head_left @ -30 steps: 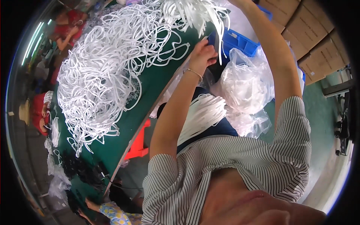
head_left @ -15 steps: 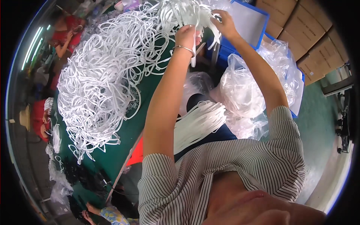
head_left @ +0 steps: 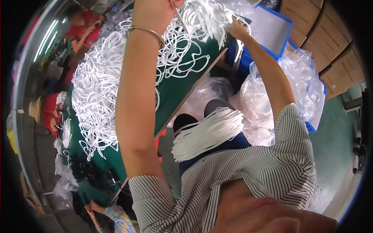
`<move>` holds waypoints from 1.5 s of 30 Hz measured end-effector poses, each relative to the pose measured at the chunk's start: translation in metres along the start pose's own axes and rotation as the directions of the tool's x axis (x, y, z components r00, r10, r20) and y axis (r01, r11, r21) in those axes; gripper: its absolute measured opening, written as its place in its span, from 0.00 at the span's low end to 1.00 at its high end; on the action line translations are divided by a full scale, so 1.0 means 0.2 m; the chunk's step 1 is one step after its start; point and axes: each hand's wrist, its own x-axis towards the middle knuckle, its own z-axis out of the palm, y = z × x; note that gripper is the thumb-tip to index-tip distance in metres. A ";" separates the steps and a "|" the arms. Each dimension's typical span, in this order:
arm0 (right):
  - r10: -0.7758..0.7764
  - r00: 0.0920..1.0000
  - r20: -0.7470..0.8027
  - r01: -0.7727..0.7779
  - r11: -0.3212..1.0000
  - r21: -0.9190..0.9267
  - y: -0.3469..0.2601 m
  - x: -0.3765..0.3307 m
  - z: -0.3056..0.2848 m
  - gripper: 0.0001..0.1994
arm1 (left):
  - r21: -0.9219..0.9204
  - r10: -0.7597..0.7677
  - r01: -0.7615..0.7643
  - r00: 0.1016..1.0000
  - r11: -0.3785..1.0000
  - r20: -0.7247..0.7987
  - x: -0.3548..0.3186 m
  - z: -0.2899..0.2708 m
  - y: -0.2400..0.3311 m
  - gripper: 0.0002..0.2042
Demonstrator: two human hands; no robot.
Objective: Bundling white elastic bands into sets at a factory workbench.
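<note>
Both hands (head_left: 155, 11) (head_left: 237, 28) grip white elastic loops (head_left: 202, 17) over the green table (head_left: 182, 83).

Matt white plastic loops (head_left: 97, 89) – green cloth table (head_left: 182, 83) – glossy clear bags (head_left: 303, 81).

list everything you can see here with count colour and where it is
loops: big heap, white, spread over the table
table: one, green, upper left
bundle: one, white, on the person's lap
bags: several, clear, right of the lap
crate: one, blue, top right
boxes: several, brown, far right
other people: at least two, left rim
left hand: bracelet on wrist, raised at top edge over the loops
right hand: on white strips at the table's far end
</note>
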 end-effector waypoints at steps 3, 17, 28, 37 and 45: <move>-0.049 0.999 0.020 0.049 0.999 0.011 0.05 0.04 -0.03 0.33 | 0.057 -0.022 0.018 0.997 0.998 0.074 -0.06 0.06 0.13 0.11; -0.016 0.996 0.091 0.018 1.000 -0.023 0.02 0.03 -0.09 0.31 | 0.443 -0.225 0.171 0.972 0.880 0.071 -0.54 0.15 0.27 0.14; -0.028 0.987 -0.156 0.044 0.994 0.103 0.10 0.11 -0.05 0.21 | 0.461 -0.337 0.285 0.941 0.841 0.034 -0.61 0.11 0.16 0.15; -0.191 0.970 -0.152 0.207 0.974 0.094 0.17 0.05 -0.09 0.27 | 0.467 -0.348 0.263 0.932 0.844 0.103 -0.56 0.11 0.08 0.16; -0.231 0.928 -0.291 0.259 0.964 0.058 0.12 -0.09 -0.15 0.28 | 0.404 -0.295 0.214 0.943 0.890 0.152 -0.51 0.12 0.04 0.15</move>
